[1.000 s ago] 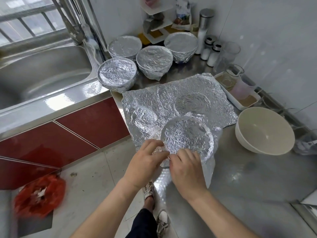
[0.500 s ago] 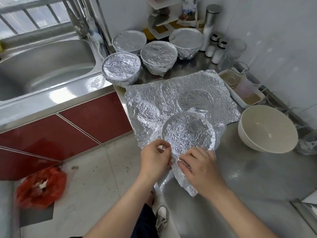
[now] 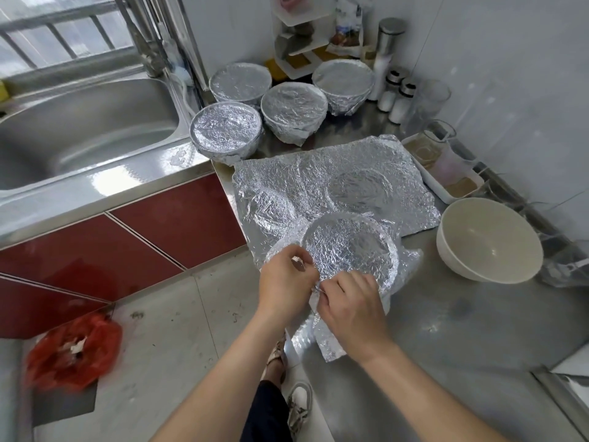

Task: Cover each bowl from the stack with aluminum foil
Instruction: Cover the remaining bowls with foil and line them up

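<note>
A bowl wrapped in crinkled aluminum foil stands at the near edge of the steel counter. My left hand pinches the foil at the bowl's near-left rim. My right hand grips the loose foil flap hanging below the near rim. Behind the bowl lies a large flat foil sheet with round imprints. A bare cream bowl sits to the right. Several foil-covered bowls are grouped at the back.
A steel sink and faucet are at the left. Salt shakers, a corner rack and a white tray with cups line the wall. A red plastic bag lies on the floor below the counter edge.
Both hands have drawn together at the bowl's near rim, gathering the hanging foil flap. The camera view has shifted slightly.
</note>
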Available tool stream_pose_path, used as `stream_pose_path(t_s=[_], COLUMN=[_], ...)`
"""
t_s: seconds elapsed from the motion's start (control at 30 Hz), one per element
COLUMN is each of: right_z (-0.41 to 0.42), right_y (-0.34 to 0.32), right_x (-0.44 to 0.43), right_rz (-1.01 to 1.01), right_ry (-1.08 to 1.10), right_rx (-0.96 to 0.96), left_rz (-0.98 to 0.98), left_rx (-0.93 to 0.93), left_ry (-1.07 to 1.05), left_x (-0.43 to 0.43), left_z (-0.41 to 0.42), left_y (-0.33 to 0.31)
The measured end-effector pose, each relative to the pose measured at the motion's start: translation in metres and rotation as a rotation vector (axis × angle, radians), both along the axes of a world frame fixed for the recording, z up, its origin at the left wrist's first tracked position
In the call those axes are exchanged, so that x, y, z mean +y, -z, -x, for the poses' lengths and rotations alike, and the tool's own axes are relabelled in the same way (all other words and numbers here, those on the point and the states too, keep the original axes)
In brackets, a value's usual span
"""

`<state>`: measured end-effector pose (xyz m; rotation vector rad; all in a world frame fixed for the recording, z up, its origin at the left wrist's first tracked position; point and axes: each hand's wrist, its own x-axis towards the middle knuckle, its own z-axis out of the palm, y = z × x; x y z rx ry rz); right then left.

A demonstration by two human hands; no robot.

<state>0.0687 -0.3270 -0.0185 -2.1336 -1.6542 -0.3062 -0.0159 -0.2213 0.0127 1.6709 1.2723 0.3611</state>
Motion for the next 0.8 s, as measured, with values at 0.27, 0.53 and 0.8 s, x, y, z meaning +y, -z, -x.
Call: stream_pose_path(t_s=[0.27,0.53,0.8], right_z=[0.005,-0.012,-0.004], right_y=[-0.002,-0.003,0.004], right_x=[0.005,-0.012,-0.004], right_rz=[0.067,0.085,0.101], right_ry=[0.043,-0.023,-0.050], right_rx=[0.165,0.134,0.063], left_rz=[-0.087,-0.219,0.098], left_rx=[0.063,0.206,0.023], left_ry=[0.107,0.130,-0.048], left_x=[0.021,0.002,0.002], left_z=[0.003,0.009,0.007], left_y=[0.006,0.013,0.013])
